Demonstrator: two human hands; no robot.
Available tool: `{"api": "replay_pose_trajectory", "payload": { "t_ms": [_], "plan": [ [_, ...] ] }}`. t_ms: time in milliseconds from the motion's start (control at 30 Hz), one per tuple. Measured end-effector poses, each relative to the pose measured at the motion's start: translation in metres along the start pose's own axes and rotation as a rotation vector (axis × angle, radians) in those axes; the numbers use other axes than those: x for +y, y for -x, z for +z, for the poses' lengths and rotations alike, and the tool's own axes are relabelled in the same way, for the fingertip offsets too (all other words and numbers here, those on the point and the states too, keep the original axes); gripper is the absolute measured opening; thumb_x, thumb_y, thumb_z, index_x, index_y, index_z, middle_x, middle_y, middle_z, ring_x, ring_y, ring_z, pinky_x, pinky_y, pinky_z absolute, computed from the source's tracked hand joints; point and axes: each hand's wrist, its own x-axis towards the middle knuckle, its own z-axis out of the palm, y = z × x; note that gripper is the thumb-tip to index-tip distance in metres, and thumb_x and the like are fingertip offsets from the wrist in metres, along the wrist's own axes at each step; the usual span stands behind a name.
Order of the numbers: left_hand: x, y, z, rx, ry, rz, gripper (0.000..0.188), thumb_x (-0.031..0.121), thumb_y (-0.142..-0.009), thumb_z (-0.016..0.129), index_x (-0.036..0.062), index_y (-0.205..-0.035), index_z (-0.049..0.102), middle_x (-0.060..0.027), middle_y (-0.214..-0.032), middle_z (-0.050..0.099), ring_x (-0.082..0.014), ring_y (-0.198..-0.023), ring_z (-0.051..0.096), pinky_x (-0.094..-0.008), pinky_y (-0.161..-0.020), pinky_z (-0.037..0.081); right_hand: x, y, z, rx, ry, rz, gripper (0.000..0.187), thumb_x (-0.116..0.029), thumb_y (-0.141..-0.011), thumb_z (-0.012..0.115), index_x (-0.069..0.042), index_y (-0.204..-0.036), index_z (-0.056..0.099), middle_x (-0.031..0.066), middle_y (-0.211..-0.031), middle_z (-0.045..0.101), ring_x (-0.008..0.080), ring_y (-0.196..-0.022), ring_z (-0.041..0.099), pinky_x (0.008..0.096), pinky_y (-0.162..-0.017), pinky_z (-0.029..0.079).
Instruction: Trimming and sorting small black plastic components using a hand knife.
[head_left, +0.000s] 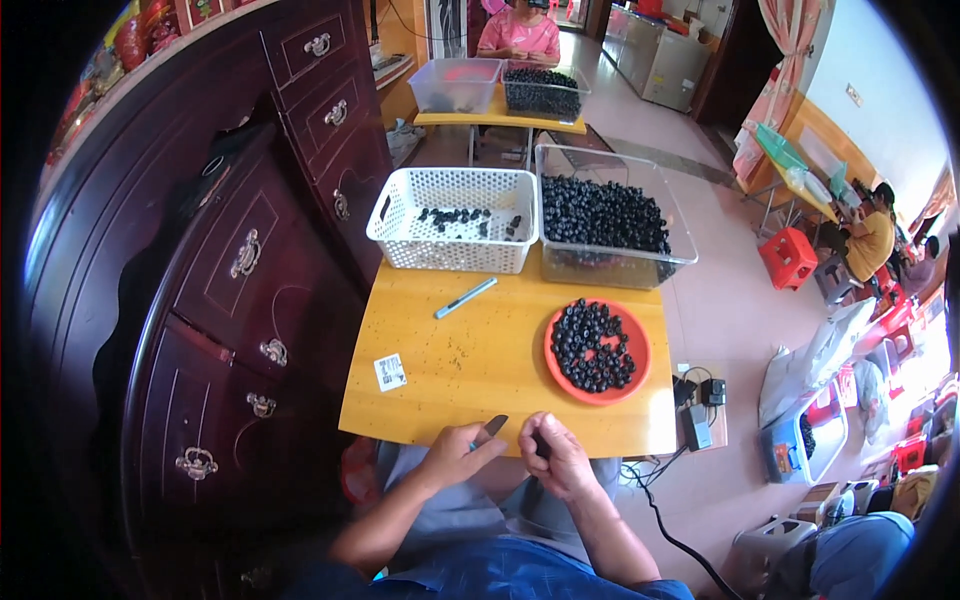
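Gripping knife (pixel 495 425) in left hand (pixel 453 457), pinching dark piece (pixel 542 445) in right hand (pixel 563 462), just short of red plate (pixel 643 350); likely at knifework, calling for steady knife contact

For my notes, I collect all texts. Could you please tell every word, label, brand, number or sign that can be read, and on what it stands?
No text can be read.
White card on the yellow table: dark print, too small to read.
Knife in the left hand, blue pen-like tool: no readable marking.
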Motion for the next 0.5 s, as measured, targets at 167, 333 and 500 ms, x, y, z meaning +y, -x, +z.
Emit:
{"api": "replay_pose_trajectory", "payload": {
  "t_ms": [167,333,500],
  "plan": [
    [0.003,-0.006,-0.015,-0.043,-0.045,-0.083,0.030,0.029,-0.096,0.075,0.0001,-0.102,0.073,-0.0085,-0.075,0.071,-0.0174,-0.069,0.067,-0.0343,-0.066,0.052,-0.062,-0.068,0.055,-0.115,0.829,-0.271,0.035,-0.038,-0.112,0.051,-0.007,-0.106,0.065,-0.0032,-0.088,0.056,0.0050,-0.072,0.047,0.0223,-0.064,0.041],
    [-0.012,-0.008,-0.016,-0.010,0.077,-0.093,0.052,0.031,-0.096,0.074,-0.0005,-0.137,0.064,-0.0093,-0.082,0.074,-0.0196,-0.074,0.071,-0.0343,-0.074,0.054,-0.124,-0.166,0.101,-0.012,1.220,-0.654,0.029,-0.027,-0.109,0.058,0.001,-0.106,0.066,0.0076,-0.087,0.065,0.0167,-0.083,0.060,0.0339,-0.077,0.050],
    [-0.019,-0.006,-0.014,0.035,0.067,-0.057,0.039,0.032,-0.096,0.075,-0.0003,-0.118,0.071,-0.0102,-0.077,0.073,-0.0249,-0.071,0.071,-0.0374,-0.068,0.053,-0.164,-0.266,0.122,0.021,1.485,-0.772,0.025,-0.027,-0.103,0.061,-0.005,-0.110,0.070,0.0158,-0.095,0.074,0.0298,-0.090,0.072,0.0390,-0.082,0.054]
  ]
}}
